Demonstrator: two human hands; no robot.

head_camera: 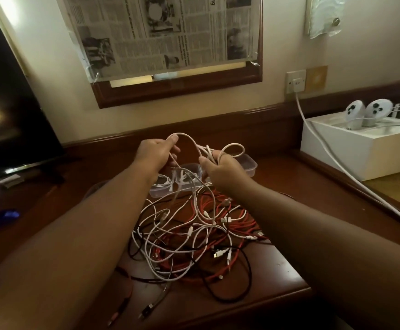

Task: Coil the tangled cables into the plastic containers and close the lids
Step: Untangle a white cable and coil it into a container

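We are holding one white cable (186, 139) above the desk (265, 277): the left hand (155, 152) is pinching a raised loop of it, the right hand (220, 166) is gripping several gathered turns. Its tail is hanging into the tangled cables (194, 236), white, red and black, heaped below. Just beyond, plastic containers (246, 166) are sitting open; two seem to hold coils already. Judging by this, we are mid-coil; next we need to draw the tail free without snagging, then finish the winding.
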